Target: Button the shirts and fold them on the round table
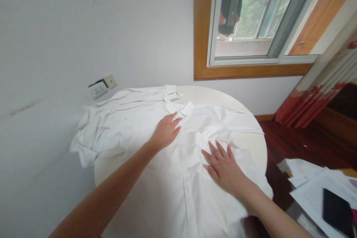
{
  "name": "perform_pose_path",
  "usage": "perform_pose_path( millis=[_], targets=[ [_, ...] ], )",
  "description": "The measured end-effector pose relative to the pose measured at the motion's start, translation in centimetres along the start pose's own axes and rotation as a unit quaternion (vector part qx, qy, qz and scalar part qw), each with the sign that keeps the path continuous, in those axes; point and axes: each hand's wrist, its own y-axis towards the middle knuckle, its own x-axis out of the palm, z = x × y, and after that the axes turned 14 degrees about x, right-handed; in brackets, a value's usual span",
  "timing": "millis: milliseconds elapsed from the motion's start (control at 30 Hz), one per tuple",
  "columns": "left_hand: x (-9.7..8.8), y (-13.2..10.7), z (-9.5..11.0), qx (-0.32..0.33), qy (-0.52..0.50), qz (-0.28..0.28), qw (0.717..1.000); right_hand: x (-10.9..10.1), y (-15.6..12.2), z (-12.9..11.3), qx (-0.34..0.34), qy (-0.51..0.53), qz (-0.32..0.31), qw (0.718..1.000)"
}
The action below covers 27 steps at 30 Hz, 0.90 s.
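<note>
A white collared shirt [167, 186] lies spread over a round white table [251, 142], its collar toward the wall and its lower part hanging toward me. Just below the collar, my left hand [165, 131] rests on the cloth with its fingers stretched out. My right hand [223, 163] lies on the right side of the shirt, fingers spread, near some wrinkles. Neither hand grips the fabric. One sleeve [237, 119] reaches out to the right edge of the table. More white garments [111, 122] lie bunched at the table's left, against the wall.
A wall socket [99, 88] sits just above the garments on the left. Behind the table is a wood-framed window [202, 44], with a red and cream curtain [309, 96] to the right. Papers [309, 189] and a black phone [337, 210] lie at the lower right.
</note>
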Motion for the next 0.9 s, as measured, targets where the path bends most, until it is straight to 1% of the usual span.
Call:
perform_pose_path(
  millis=[100, 200, 300, 400, 433, 500, 533, 567, 667, 700, 800, 900],
  targets=[
    [3.0, 1.1, 3.0, 0.036, -0.055, -0.017, 0.998, -0.3, -0.9, 0.6, 0.026, 0.002, -0.005, 1.000],
    [5.2, 0.9, 4.6, 0.038, -0.067, -0.034, 0.996, -0.4, -1.9, 1.7, 0.033, 0.000, 0.006, 0.999],
    [6.2, 0.4, 5.2, 0.028, -0.064, -0.034, 0.997, -0.6, -2.7, 3.1, 0.021, 0.004, 0.014, 1.000],
    [6.3, 0.3, 5.4, 0.020, -0.058, -0.031, 0.998, -1.5, -2.2, 5.2, -0.012, 0.021, -0.003, 1.000],
    [6.2, 0.3, 5.5, 0.017, -0.056, -0.032, 0.998, -2.0, -1.6, 6.1, -0.025, 0.030, -0.014, 0.999],
    [6.2, 0.4, 5.7, 0.011, -0.055, -0.036, 0.998, -3.0, 0.6, 8.4, -0.041, 0.048, -0.035, 0.997],
    [6.3, 0.5, 5.8, 0.008, -0.055, -0.037, 0.998, -3.6, 2.1, 9.7, -0.024, 0.051, -0.026, 0.998],
    [6.3, 0.6, 6.0, 0.005, -0.055, -0.038, 0.998, -4.0, 3.8, 11.0, 0.002, 0.042, -0.003, 0.999],
    [6.5, 0.7, 6.3, -0.004, -0.057, -0.035, 0.998, -4.7, 9.3, 14.8, 0.081, -0.031, 0.086, 0.993],
    [6.4, 0.7, 6.4, -0.007, -0.057, -0.034, 0.998, -4.6, 10.9, 15.8, 0.109, -0.058, 0.100, 0.987],
    [6.3, 0.7, 6.5, -0.010, -0.060, -0.034, 0.998, -4.0, 14.6, 18.2, 0.184, -0.112, 0.116, 0.970],
    [6.1, 0.7, 6.6, -0.009, -0.061, -0.036, 0.997, -3.6, 16.5, 19.7, 0.234, -0.145, 0.089, 0.957]
  ],
)
